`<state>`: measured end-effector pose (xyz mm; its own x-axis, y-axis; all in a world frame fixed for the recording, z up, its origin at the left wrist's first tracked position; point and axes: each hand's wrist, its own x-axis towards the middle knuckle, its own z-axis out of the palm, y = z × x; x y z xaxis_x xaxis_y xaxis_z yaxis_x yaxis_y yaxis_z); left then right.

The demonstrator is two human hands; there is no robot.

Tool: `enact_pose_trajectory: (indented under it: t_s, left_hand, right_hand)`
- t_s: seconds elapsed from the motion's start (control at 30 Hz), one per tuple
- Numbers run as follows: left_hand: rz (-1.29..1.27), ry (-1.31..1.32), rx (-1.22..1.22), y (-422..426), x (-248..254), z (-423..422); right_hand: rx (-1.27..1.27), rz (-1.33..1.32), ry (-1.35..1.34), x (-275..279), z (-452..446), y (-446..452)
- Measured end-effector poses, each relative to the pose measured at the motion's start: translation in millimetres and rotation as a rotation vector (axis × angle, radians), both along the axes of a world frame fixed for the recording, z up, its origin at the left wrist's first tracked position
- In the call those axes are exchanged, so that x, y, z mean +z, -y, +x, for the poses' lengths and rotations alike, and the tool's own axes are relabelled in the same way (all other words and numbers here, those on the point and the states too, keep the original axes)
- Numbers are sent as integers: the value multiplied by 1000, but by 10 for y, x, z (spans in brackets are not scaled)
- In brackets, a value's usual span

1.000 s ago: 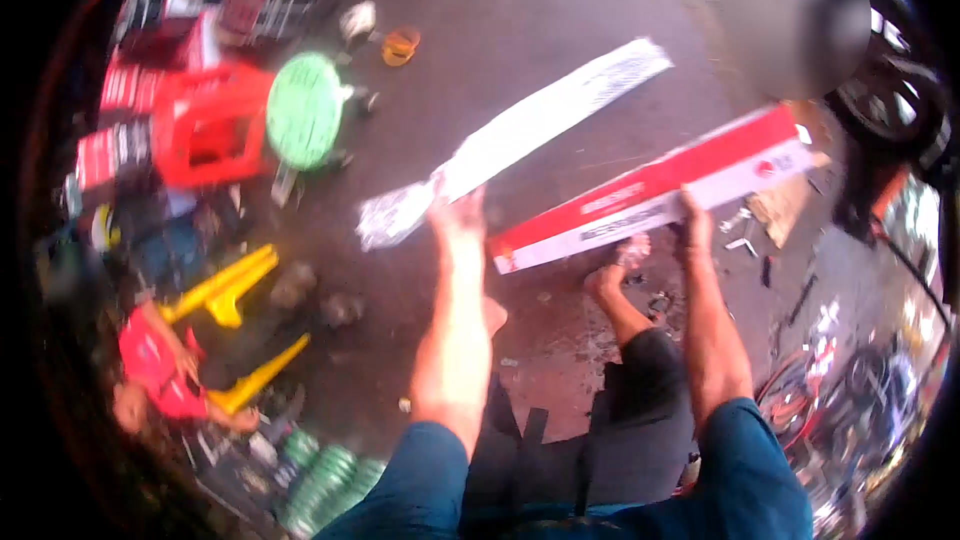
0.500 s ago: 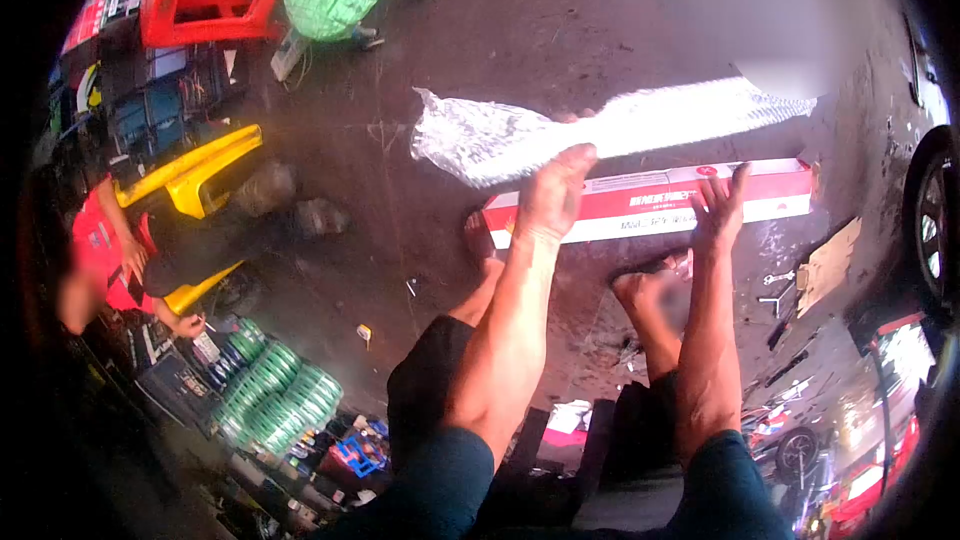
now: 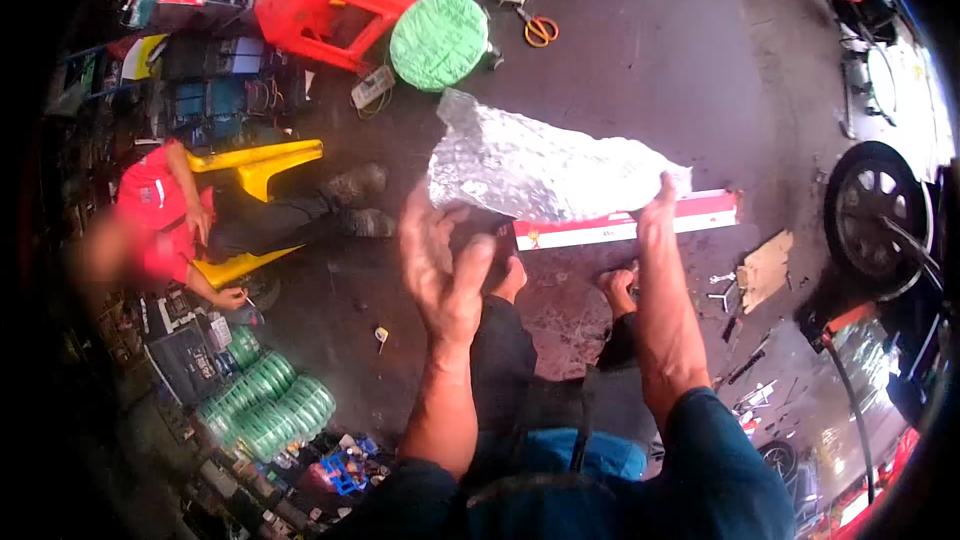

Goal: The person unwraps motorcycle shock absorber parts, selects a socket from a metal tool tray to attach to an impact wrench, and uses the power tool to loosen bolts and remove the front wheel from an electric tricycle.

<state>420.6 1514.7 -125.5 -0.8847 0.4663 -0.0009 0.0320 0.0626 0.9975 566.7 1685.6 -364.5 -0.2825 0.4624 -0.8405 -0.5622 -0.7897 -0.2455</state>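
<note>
A long bundle in silvery bubble wrap (image 3: 550, 165) is raised in front of me, above the floor. Its right end is gripped by my right hand (image 3: 658, 210), fingers closed round it. Just below the left end, my left hand (image 3: 445, 275) has its fingers apart and curved; whether a fingertip touches the wrap I cannot tell. Beneath the bundle, a long red and white cardboard box (image 3: 710, 210) lies on the floor by my feet, partly covered by the bundle and my right hand. What the wrap contains is hidden.
At left, a person in a red shirt (image 3: 155, 195) sits on a yellow stool (image 3: 265, 155). Ahead are a red stool (image 3: 330, 0), a green-covered round stool (image 3: 440, 40) and orange-handled scissors (image 3: 540, 32). Green coils (image 3: 270, 405), torn cardboard (image 3: 766, 268) and a wheel (image 3: 875, 220) surround me.
The bundle has risen toward me and shifted left in view. My right hand, previously open above the box, now grips its right end. My left hand has moved to its left end and opened.
</note>
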Motion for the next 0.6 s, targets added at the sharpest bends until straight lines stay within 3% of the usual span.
enact_pose_trajectory:
  t_s: [0.1,0.2,0.27,0.3,0.37,0.43,0.6]
  left_hand:
    - [-173,-324,-142,-55,673,-54]
    - [-258,-551,-122,3,1248,-94]
    - [-239,-911,-214,19,1666,-31]
    - [-226,-1093,-252,17,1860,21]
    - [-173,-1172,-403,61,2133,194]
    - [-170,-1244,-504,156,2280,254]
    - [90,-1024,-597,201,2655,35]
  right_hand:
    - [-135,-219,-215,452,-122,111]
    - [-83,-113,-261,821,-183,235]
    - [-95,-75,-288,1211,-153,314]
    - [-103,-49,-347,1130,-141,336]
    - [-104,8,-422,664,-101,331]
    - [-140,-21,-389,1048,-170,323]
    - [-194,-157,-357,2028,-242,342]
